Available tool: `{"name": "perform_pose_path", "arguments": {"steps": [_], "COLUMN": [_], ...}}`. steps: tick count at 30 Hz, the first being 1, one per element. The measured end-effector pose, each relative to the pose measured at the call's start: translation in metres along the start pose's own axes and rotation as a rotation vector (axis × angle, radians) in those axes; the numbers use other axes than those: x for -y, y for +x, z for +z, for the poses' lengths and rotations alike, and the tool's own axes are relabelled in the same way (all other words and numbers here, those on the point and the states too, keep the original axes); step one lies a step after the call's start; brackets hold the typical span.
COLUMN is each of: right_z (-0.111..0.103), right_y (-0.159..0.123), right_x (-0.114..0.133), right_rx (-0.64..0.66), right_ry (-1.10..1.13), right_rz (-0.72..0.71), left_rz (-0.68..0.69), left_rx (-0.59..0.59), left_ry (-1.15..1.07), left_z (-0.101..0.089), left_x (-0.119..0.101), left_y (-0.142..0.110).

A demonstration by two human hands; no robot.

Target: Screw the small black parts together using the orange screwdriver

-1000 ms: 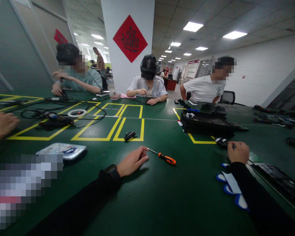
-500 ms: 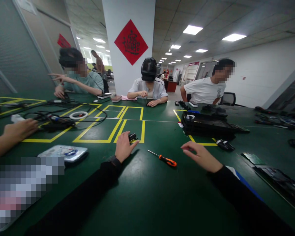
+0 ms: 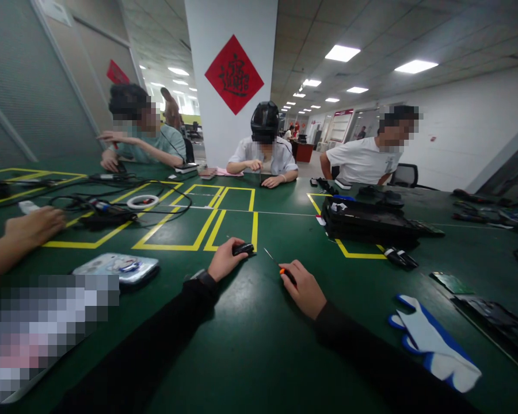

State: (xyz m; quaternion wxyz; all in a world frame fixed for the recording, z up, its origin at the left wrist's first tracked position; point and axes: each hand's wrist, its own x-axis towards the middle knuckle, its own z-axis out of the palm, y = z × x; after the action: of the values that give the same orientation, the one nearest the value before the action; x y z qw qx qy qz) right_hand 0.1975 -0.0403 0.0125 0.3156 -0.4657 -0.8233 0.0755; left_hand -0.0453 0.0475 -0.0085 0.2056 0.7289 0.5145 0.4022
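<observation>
A small black part point(image 3: 243, 249) is gripped by my left hand point(image 3: 225, 260), its far end showing past the fingers; I cannot make out its kind. My right hand point(image 3: 303, 289) is closed round the orange-and-black handle of a screwdriver point(image 3: 288, 275). The screwdriver's thin metal shaft points up and left, toward the black part but apart from it. Both hands are low over the green table point(image 3: 259, 351), near the yellow tape point(image 3: 254, 230).
A white-and-blue glove point(image 3: 435, 339) lies at the right, near circuit boards point(image 3: 496, 310). Stacked black casings point(image 3: 366, 221) stand beyond. On the left are a phone point(image 3: 116, 267), cables point(image 3: 97, 210), a tape roll point(image 3: 142, 201) and another person's hand point(image 3: 37, 227). Several people sit opposite.
My right hand has moved left and taken hold of the screwdriver, uncovering the glove. My left hand has closed on the black part and brought it slightly right and nearer.
</observation>
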Motion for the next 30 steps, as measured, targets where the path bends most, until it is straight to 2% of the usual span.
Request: {"name": "perform_pose_path", "arguments": {"steps": [3,8,15,21,30], "right_z": [-0.002,0.0,-0.006,-0.006,-0.013], "right_y": [-0.002,-0.002,-0.004,-0.005,-0.004], "right_x": [0.002,0.002,0.002,-0.003,-0.011], "right_rx": [0.011,0.028,-0.037,-0.047,-0.023], "right_ry": [0.055,0.076,0.113,0.099,0.045], "right_rz": [-0.026,-0.059,-0.073,-0.125,-0.241], "left_rz": [0.109,0.156,0.178,0.223,0.164], "left_rx": [0.122,0.135,0.122,0.21,0.305], "left_ry": [-0.066,-0.119,-0.121,-0.136,-0.104], "left_z": [0.006,0.009,0.006,0.004,0.001], "left_x": [-0.023,-0.047,-0.052,-0.056,-0.058], "left_y": [-0.015,-0.033,-0.035,-0.038,-0.041]}}
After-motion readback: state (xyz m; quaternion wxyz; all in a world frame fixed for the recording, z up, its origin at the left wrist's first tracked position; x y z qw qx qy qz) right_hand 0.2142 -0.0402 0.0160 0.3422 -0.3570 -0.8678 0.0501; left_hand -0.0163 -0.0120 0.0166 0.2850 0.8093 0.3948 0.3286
